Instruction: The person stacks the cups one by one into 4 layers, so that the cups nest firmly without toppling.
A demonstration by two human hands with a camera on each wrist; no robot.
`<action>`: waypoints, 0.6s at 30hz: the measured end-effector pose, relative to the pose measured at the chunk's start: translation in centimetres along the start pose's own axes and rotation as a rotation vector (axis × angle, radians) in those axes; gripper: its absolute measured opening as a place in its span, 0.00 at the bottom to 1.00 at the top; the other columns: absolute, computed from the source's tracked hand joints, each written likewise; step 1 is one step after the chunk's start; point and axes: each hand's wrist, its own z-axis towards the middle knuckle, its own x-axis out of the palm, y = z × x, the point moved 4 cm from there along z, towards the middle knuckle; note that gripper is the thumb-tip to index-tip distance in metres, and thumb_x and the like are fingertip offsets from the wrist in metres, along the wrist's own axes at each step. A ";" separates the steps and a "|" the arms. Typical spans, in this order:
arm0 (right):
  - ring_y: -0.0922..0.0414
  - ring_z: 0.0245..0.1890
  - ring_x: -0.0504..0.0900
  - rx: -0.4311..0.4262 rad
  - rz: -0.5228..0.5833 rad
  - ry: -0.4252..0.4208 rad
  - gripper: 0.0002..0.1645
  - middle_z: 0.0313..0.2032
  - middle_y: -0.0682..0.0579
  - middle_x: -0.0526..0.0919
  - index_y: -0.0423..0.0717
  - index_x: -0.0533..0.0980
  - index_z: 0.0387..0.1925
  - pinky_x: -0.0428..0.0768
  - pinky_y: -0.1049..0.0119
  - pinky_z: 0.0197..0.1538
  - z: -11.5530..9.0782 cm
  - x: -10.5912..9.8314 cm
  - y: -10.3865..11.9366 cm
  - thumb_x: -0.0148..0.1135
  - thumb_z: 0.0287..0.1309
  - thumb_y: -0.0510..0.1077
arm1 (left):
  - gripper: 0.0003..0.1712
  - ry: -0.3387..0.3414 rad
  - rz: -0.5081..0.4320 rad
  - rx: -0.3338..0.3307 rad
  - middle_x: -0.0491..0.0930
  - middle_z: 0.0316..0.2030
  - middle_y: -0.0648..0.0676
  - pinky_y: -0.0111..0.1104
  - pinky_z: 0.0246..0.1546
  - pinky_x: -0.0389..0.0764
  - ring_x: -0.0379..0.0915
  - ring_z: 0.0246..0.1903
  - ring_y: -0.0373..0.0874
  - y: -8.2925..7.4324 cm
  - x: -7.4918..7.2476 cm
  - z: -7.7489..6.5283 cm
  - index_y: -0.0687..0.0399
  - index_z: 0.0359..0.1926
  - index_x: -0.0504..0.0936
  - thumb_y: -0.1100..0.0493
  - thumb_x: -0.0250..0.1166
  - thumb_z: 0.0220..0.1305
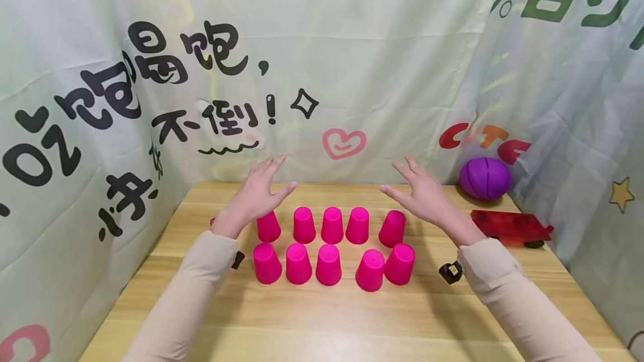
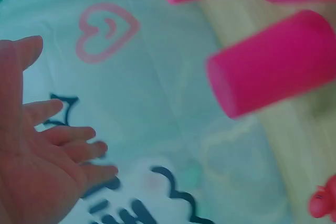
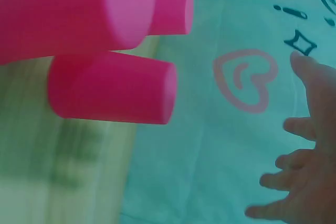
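Several bright pink cups stand upside down on the wooden table in two rough rows, one behind the other. My left hand (image 1: pixel 257 193) is raised near the left end of the back row, over the back-left cup (image 1: pixel 268 228), with fingers spread and nothing held. On the other side my right hand (image 1: pixel 421 195) hovers beside the back-right cup (image 1: pixel 392 229), its fingers also straight and spread. In the front row, the two right-hand cups (image 1: pixel 370 271) stand close together, with a gap to the front middle cup (image 1: pixel 328 265). Both wrist views show bare palms apart from the cups.
A purple ball (image 1: pixel 485 179) sits at the table's back right corner. In front of it lies a dark red toy vehicle (image 1: pixel 510 227) with black wheels. A small red figure (image 2: pixel 322 204) shows in the left wrist view. Printed cloth (image 1: pixel 402 71) hangs behind and beside the table.
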 end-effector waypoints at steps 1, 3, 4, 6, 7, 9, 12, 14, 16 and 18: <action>0.28 0.80 0.53 0.000 0.037 -0.013 0.49 0.81 0.30 0.51 0.44 0.60 0.81 0.53 0.23 0.76 -0.2 0.0 -0.3 0.61 0.71 0.67 | 0.46 -0.016 -0.034 -0.011 0.62 0.79 0.64 0.62 0.80 0.55 0.57 0.79 0.65 0.6 -0.1 -0.2 0.44 0.83 0.57 0.35 0.61 0.73; 0.29 0.78 0.59 0.006 0.109 -0.041 0.46 0.80 0.30 0.58 0.41 0.66 0.77 0.60 0.26 0.75 -0.7 0.0 -1.2 0.63 0.71 0.64 | 0.46 -0.039 -0.114 -0.042 0.67 0.77 0.64 0.61 0.74 0.68 0.66 0.75 0.64 1.7 -0.2 -0.7 0.44 0.83 0.59 0.37 0.65 0.72; 0.29 0.77 0.62 0.017 0.139 -0.051 0.45 0.79 0.31 0.61 0.41 0.67 0.76 0.63 0.27 0.74 -0.9 0.1 -1.6 0.64 0.71 0.64 | 0.46 -0.050 -0.152 -0.055 0.70 0.75 0.65 0.61 0.71 0.73 0.71 0.72 0.64 2.2 -0.3 -0.9 0.44 0.82 0.60 0.37 0.66 0.71; 0.29 0.74 0.67 0.040 0.188 -0.062 0.44 0.76 0.32 0.66 0.41 0.69 0.75 0.67 0.30 0.73 -1.5 0.3 -2.4 0.63 0.71 0.65 | 0.46 -0.063 -0.231 -0.084 0.73 0.71 0.68 0.61 0.66 0.78 0.76 0.67 0.66 3.2 -0.1 -1.3 0.45 0.82 0.61 0.39 0.68 0.70; 0.29 0.73 0.69 0.048 0.211 -0.065 0.44 0.75 0.33 0.69 0.41 0.70 0.74 0.69 0.31 0.72 -1.7 0.4 -2.7 0.63 0.71 0.65 | 0.46 -0.067 -0.270 -0.093 0.75 0.70 0.70 0.61 0.65 0.79 0.78 0.65 0.67 3.7 0.0 -1.5 0.46 0.82 0.61 0.41 0.69 0.70; 0.30 0.70 0.74 0.066 0.256 -0.071 0.44 0.72 0.33 0.73 0.40 0.72 0.73 0.74 0.34 0.70 -2.1 0.8 -3.3 0.63 0.70 0.66 | 0.45 -0.074 -0.332 -0.107 0.77 0.67 0.71 0.59 0.64 0.80 0.81 0.62 0.66 4.6 0.3 -1.8 0.49 0.81 0.63 0.43 0.70 0.70; 0.33 0.65 0.80 0.080 0.314 -0.087 0.42 0.67 0.34 0.79 0.39 0.74 0.71 0.79 0.37 0.67 -2.6 1.6 -4.0 0.65 0.70 0.64 | 0.45 -0.081 -0.382 -0.121 0.81 0.63 0.69 0.57 0.63 0.82 0.84 0.58 0.64 5.6 0.8 -2.3 0.51 0.79 0.65 0.46 0.72 0.69; 0.36 0.63 0.83 0.092 0.345 -0.094 0.40 0.64 0.35 0.82 0.39 0.76 0.69 0.81 0.39 0.65 -2.8 2.2 -4.4 0.66 0.69 0.63 | 0.43 -0.081 -0.391 -0.123 0.83 0.60 0.69 0.56 0.61 0.83 0.84 0.57 0.63 6.1 1.1 -2.6 0.53 0.78 0.68 0.47 0.73 0.68; 0.38 0.62 0.84 0.105 0.375 -0.082 0.40 0.64 0.37 0.83 0.40 0.76 0.69 0.82 0.41 0.64 -3.0 3.0 -4.7 0.68 0.68 0.63 | 0.40 -0.068 -0.393 -0.128 0.84 0.59 0.68 0.55 0.60 0.84 0.84 0.57 0.63 6.6 1.5 -2.9 0.54 0.75 0.71 0.49 0.73 0.67; 0.39 0.63 0.83 0.111 0.391 -0.058 0.41 0.65 0.37 0.82 0.41 0.75 0.70 0.82 0.42 0.64 -3.1 3.7 -4.9 0.68 0.68 0.63 | 0.38 -0.044 -0.395 -0.135 0.84 0.59 0.69 0.56 0.60 0.84 0.83 0.58 0.64 7.1 2.0 -3.3 0.56 0.73 0.73 0.51 0.73 0.67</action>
